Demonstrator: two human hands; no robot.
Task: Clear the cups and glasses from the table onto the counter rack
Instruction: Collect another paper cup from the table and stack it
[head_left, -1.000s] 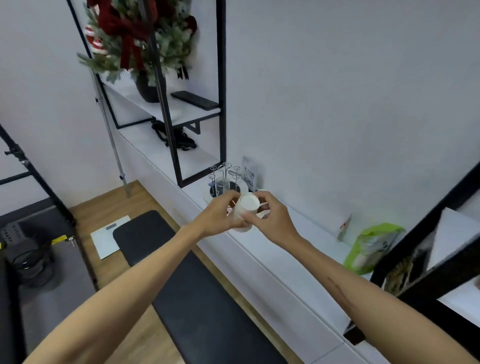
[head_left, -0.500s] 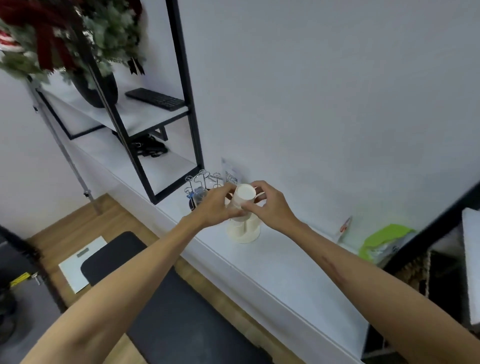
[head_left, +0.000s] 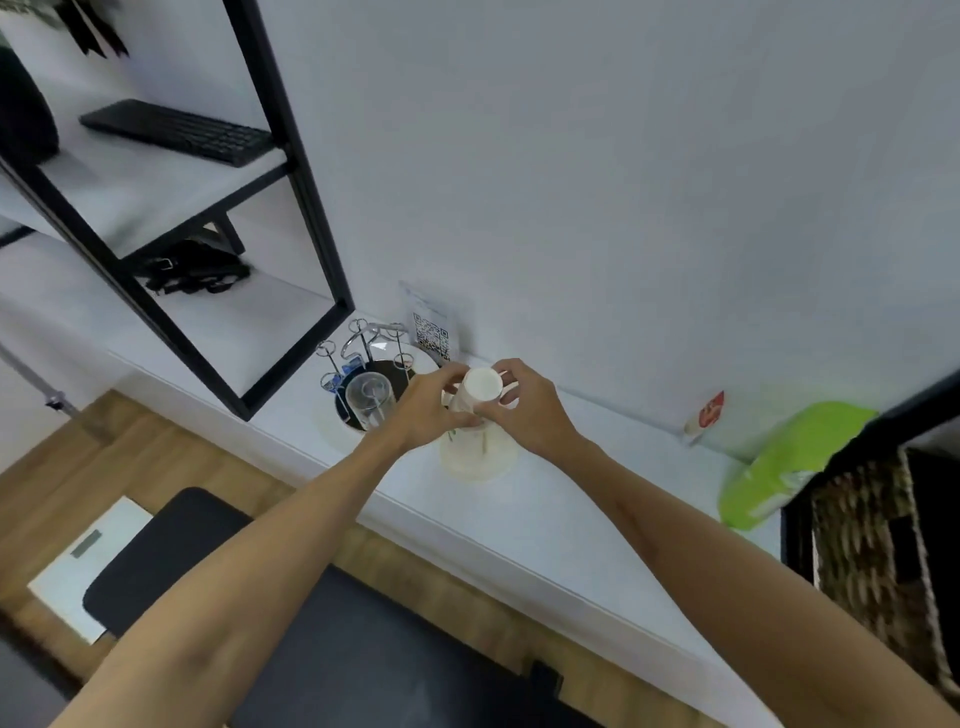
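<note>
While both hands pinch it, the cup hangs over its stand, so the drop line matters most.

Cup: small white paper-like cup (head_left: 480, 391), upside down, flat base facing cam, tilted a bit; long axis runs down-and-away toward the round cream-white stand base (head_left: 478, 457) right beneath it on the white table (head_left: 571, 499).
Peg: thin upright seen below the cup's mouth, partly hidden by fingers; can't tell if the cup is already over it.
Left hand (head_left: 423, 415): fingers closed on cup's left side, thumb up near the base; forearm comes in from lower left.
Right hand (head_left: 530, 410): fingers (head_left: 506, 397) closed on cup's right side, wrist slightly higher; both abt equally near.
Next move (judgement): lower cup straight along its axis onto the peg, then let go.
Wire rack (head_left: 363, 358): black-base rack w/ looped chrome prongs, just left of the stand, near the table's back edge; clear drinking glass (head_left: 368, 400) inverted on it.
Risk (judgement): tilt may miss the peg.
</note>
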